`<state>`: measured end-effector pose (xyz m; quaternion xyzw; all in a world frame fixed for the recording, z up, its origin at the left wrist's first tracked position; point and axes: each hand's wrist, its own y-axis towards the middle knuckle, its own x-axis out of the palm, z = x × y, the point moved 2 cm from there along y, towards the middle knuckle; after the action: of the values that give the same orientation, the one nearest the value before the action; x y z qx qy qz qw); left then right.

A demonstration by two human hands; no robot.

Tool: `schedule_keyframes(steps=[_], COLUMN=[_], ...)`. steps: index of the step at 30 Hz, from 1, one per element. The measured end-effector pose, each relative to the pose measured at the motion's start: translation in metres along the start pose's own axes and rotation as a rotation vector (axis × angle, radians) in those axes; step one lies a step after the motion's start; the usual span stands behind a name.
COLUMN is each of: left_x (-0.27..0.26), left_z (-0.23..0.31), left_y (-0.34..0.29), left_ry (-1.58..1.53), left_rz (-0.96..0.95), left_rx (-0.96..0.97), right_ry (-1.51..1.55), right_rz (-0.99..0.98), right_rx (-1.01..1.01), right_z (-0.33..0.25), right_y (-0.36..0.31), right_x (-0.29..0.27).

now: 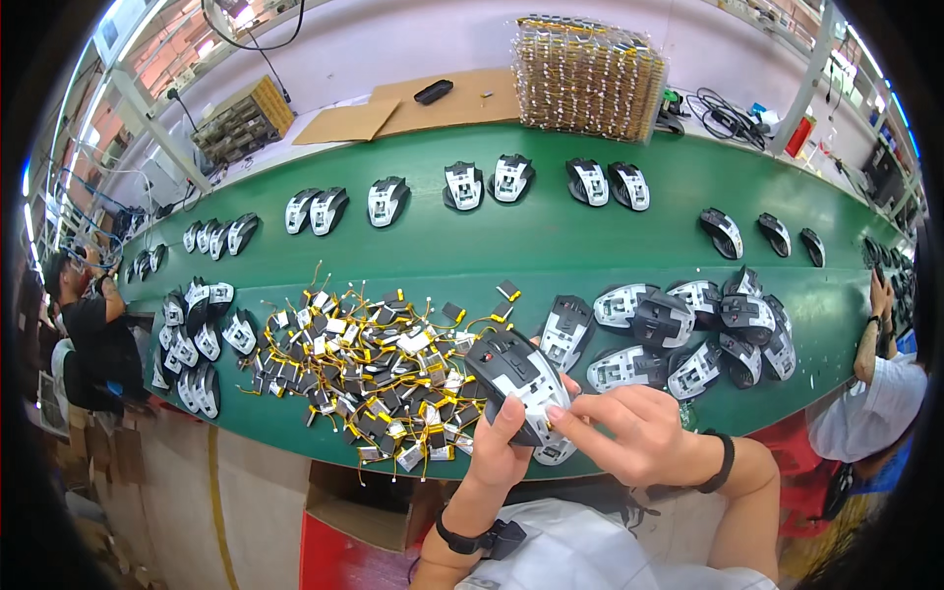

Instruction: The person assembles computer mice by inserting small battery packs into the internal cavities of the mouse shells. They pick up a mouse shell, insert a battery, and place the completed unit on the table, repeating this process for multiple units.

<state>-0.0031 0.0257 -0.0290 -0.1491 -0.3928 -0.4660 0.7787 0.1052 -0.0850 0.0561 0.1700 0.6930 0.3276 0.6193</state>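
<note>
A half-assembled computer mouse (513, 372), black with an open white-grey top, rests tilted in my left hand (500, 447), whose fingers wrap its left side and underside. My right hand (639, 433) comes in from the right, its thumb and forefinger pinched against the mouse's near end. A speck of yellow shows at those fingertips, too small to name. Just left of the held mouse lies a heap of small battery packs (379, 383) with yellow tape and thin wires. Another mouse shell (567, 329) lies right behind my hands.
Piled mouse shells (661, 320) cover the bench to the right, with a smaller pile (183, 339) at left. More mice (388, 202) stand along the green belt (433, 246). A tall stack of packed batteries (590, 79) sits at the back. Other people work at far left (93, 329) and right (880, 393).
</note>
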Motion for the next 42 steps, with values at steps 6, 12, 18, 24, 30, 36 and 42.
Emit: schedule_keyframes(steps=[6,12,18,24,30,36,42], left_x=[0.000,0.004,-0.005,0.004,0.011,0.000,0.013], left_z=[-0.002,-0.011,-0.004,-0.009,-0.013,-0.018,-0.018], left_y=[-0.006,-0.003,0.006,0.003,0.004,0.002,0.002], left_ry=[-0.051,-0.001,-0.039,0.010,-0.010,-0.167,-0.097], left_rz=[-0.032,-0.013,0.093,0.157,0.270,0.293,0.212], left_rx=[-0.093,-0.106,-0.019,-0.068,-0.032,0.028,0.041], right_ry=[0.754,0.510,0.674,0.447,0.156,0.036,0.144], right_rz=[-0.227,-0.085,0.032,0.079,0.130,-0.011,0.138], right_rx=[0.469,0.502,0.539,0.313,0.303,0.316,0.372], right_z=[0.024,0.013,0.005,0.013,0.002,-0.028,-0.022], right_y=[0.009,-0.001,-0.003,-0.011,-0.011,-0.009,-0.030], right_x=[-0.002,0.000,0.010,0.014,0.022,0.028,0.028])
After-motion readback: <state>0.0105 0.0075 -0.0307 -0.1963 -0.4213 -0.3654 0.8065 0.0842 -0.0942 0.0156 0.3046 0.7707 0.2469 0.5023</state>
